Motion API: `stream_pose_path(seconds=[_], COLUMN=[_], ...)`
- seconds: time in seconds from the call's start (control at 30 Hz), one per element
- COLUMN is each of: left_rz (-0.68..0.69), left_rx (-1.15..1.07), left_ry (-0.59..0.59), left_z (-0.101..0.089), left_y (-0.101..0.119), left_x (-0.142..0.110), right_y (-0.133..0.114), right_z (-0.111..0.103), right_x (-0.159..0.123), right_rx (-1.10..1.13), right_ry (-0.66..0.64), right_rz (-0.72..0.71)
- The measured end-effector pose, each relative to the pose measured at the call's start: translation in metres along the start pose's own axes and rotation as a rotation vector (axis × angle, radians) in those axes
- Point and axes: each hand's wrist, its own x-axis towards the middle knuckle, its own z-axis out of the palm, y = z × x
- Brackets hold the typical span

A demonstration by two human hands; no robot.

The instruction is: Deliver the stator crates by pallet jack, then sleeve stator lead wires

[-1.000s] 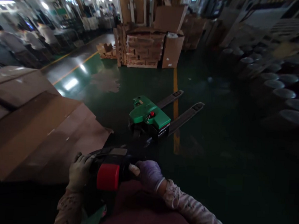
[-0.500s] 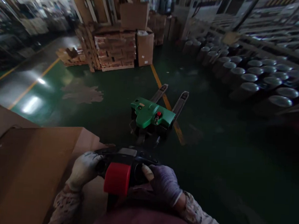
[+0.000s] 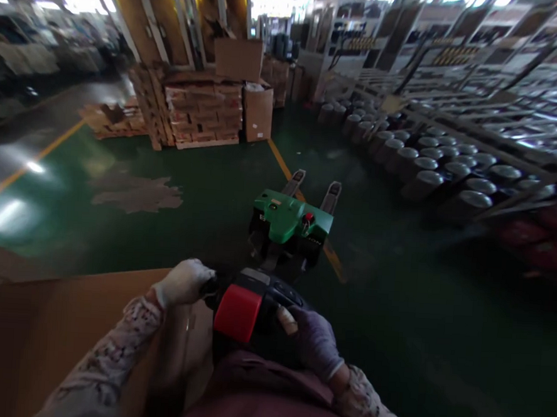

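Observation:
A green electric pallet truck [image 3: 285, 218] stands in front of me, its two forks [image 3: 332, 198] pointing away across a yellow floor line. Its black control handle [image 3: 273, 290], with a red block [image 3: 238, 313] on the near end, reaches back to my waist. In a pale glove, my left hand [image 3: 186, 283] is closed around the handle's left grip. My right hand [image 3: 315, 340], in a purplish glove with a pale thumb, is wrapped round the right grip. The undersides of both grips are hidden.
Close on my left is a large cardboard box [image 3: 78, 322]. Ahead stand stacked cartons [image 3: 204, 113] on a pallet, beside a tall carton [image 3: 257, 113]. Rows of cylinders [image 3: 426, 183] line the right below metal racks. Reddish bundles [image 3: 545, 240] lie at the far right.
My view has swung to the right, and the cartons ahead have shifted left. The pallet truck has turned so its forks point more straight ahead. Both hands stay on the handle.

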Motion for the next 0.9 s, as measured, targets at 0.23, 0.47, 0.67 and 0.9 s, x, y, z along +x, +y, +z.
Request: stream_pose_path(seconds=[0.23,0.47,0.67,0.9], left_rz=[0.147,0.195,0.300,0.342], left_rx=[0.006,0.057,0.063,0.099], left_ry=[-0.090,-0.120,-0.107,-0.074], left_z=[-0.009,-0.025,-0.025,-0.037], left_y=[-0.051,-0.075,-0.102,-0.127], left_x=[0.037,0.044,0.056,0.097], right_y=[-0.027,-0.045,-0.059,-0.062], right_z=[-0.004,0.003,0.004,-0.014], right_x=[0.029,0.039,0.049,0.084], right_rx=[0.075,0.094,0.196,0.400], right_ry=[0.052,0.101,0.113,0.140], right_rz=[0.159,0.201,0.249,0.282])
